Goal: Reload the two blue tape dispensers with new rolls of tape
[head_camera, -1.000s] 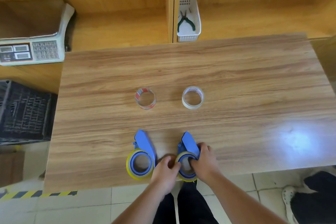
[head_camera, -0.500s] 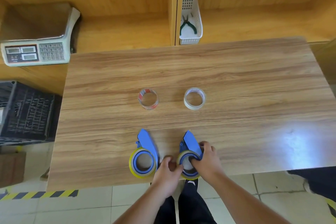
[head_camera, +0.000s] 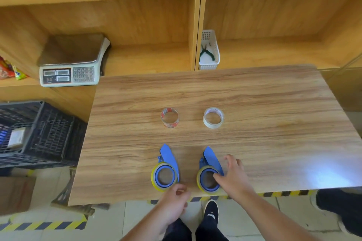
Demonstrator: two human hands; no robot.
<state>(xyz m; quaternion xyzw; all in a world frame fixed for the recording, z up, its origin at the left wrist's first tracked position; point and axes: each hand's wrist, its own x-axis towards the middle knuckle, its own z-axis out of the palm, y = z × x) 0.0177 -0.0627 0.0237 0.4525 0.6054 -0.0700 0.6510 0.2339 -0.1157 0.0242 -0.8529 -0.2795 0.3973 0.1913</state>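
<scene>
Wood-grain laminate covers the worktop (head_camera: 254, 103) seen from the head camera, with only this one view to go by. Two blue tape dispensers lie near its 6 o'clock edge, each with a yellowish roll on its wheel and its blue blade arm pointing toward 12 o'clock. The left dispenser (head_camera: 166, 170) lies untouched. The right dispenser (head_camera: 210, 172) has the right hand (head_camera: 233, 178) resting against its 3 o'clock side, thumb tip on the rim of the wheel and fingers spread loosely above the blade arm; the grip is open, touching rather than clasping. The left hand (head_camera: 175, 201) sits at the worktop's near edge, just at 5 o'clock from the left dispenser, fingers curled in loosely and holding nothing that can be seen. Further up the worktop, toward 12 o'clock from each dispenser, lie two loose rolls, well apart from the hands: a clear roll with a red-printed core (head_camera: 169, 118) on the left and a whitish roll (head_camera: 213, 118) on the right. Behind the worktop, on a wooden shelf (head_camera: 147, 58), a weighing scale (head_camera: 72, 64) stands at 10 o'clock and a white basket (head_camera: 215, 62) holding green-handled pliers (head_camera: 205, 55) stands at 12 o'clock. A black crate (head_camera: 39, 133) stands on the floor at 9 o'clock.
</scene>
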